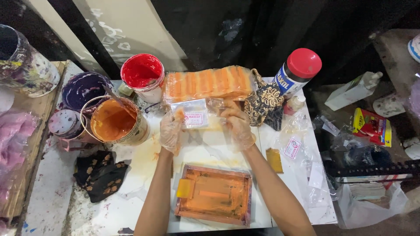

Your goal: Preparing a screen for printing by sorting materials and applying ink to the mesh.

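Observation:
Both my hands wear thin clear gloves stained orange. My left hand (170,131) pinches the left edge of a small clear plastic bag with a printed label (192,114), held just above the white table (210,150). My right hand (238,124) grips the crinkled right side of the same bag. Right behind it lies a long stack of orange-tinted plastic bags (209,83). Below my forearms rests a wooden-framed printing screen (214,194) smeared with orange ink, with a small yellow squeegee (184,189) on its left side.
Paint pots stand at the back left: orange (114,120), red (142,74), purple (83,89). A red-capped bottle (297,70) and a patterned dark cloth (264,105) sit at the back right. Another dark cloth (100,175) lies left. Loose clear bags (293,146) cover the table's right side.

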